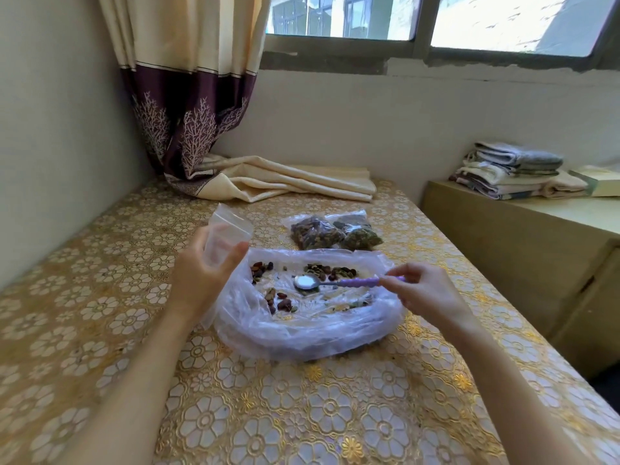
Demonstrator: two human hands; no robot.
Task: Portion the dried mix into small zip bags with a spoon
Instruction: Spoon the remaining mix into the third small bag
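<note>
Spoon (339,282) lies crosswise over the big bag (302,330), bowl leftward, purple handle pinched by right hand (422,293). Left hand (201,276) grips an empty clear zip bag (224,233), mouth up, left of the big bag.

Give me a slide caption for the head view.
Left hand holds empty zip bag; right hand spoon.

The near part of the tabletop (302,414) lies bare, and so does its left side along the wall. The wide plastic bag (302,330) fills the middle. Two filled zip bags (335,231) lie just behind it. A curtain (285,179) heaps across the far edge, blocking the far-left corner.
</note>
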